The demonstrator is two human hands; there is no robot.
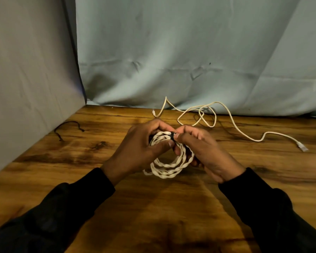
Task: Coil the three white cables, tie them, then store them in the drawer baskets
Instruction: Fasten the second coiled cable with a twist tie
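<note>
The person holds a coiled white braided cable (169,161) just above the wooden table (91,179), in front of them. The left hand (140,147) grips the coil's upper left side, fingers curled round the strands. The right hand (199,148) pinches a black tie (172,137) wrapped round the top of the coil. The step in hand appears to be tying this coil. A loose white cable (226,114) lies uncoiled behind the hands; a second black tie (67,126) rests at far left. No third cable or drawer basket is visible. Next, the tie likely needs cinching before the loose cable is coiled.
</note>
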